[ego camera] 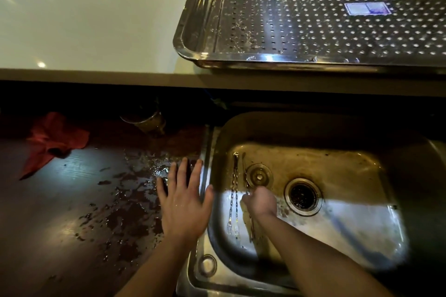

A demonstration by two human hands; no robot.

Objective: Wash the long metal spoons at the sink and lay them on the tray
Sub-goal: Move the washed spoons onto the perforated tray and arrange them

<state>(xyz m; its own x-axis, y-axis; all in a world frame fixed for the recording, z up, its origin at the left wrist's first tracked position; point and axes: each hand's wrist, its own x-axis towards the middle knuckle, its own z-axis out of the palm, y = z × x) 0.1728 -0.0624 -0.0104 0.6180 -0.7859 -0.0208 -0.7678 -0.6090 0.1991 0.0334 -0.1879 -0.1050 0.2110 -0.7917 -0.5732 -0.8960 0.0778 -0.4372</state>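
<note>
Several long twisted-handle metal utensils (233,196) lie side by side on the left floor of the steel sink (337,236); two show small fork tips at their near ends. My right hand (260,201) is down in the sink with its fingers closed around one long utensil (246,177) beside the round strainer cap (259,175). My left hand (184,200) rests flat, fingers spread, on the wet dark counter at the sink's left rim. A perforated steel tray (190,38) sits on the white ledge above, with nothing but water drops in the part I see.
The drain opening (303,196) sits right of my right hand. A red cloth (52,142) lies on the dark counter far left, a metal cup (147,120) stands under the ledge. Water spatter covers the counter around my left hand.
</note>
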